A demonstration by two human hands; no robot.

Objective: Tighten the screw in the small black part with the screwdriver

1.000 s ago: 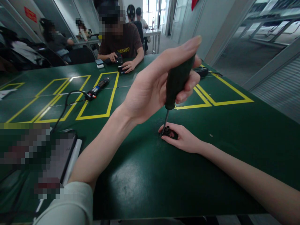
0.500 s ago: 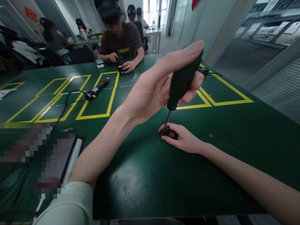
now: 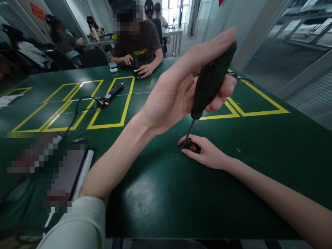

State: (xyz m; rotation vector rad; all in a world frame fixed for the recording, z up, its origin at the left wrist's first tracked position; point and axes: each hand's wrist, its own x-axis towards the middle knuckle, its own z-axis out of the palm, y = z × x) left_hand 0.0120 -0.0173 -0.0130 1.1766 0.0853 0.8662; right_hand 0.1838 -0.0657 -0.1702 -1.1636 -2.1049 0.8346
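Note:
A screwdriver (image 3: pixel 214 77) with a thick dark handle is gripped in my left hand (image 3: pixel 171 93), the thumb stretched along the handle toward its top end. Its thin metal shaft slants down to a small black part (image 3: pixel 188 143) on the green table (image 3: pixel 207 204). The fingers and thumb of my right hand (image 3: pixel 203 150) close around that part and hold it against the tabletop. What the part is exactly I cannot make out, and the screwdriver's tip is hidden in it.
A corded electric screwdriver (image 3: pixel 111 95) lies within yellow tape outlines at the left. Nearer are a dark flat device with a white edge (image 3: pixel 84 169) and blurred-out items. Across the table a co-worker (image 3: pixel 140 45) handles a black tool. Another cable (image 3: pixel 242 77) lies at far right.
The screwdriver handle has tilted slightly farther to the right with my left hand. My right hand keeps its hold on the black part. The whole view has shifted a little.

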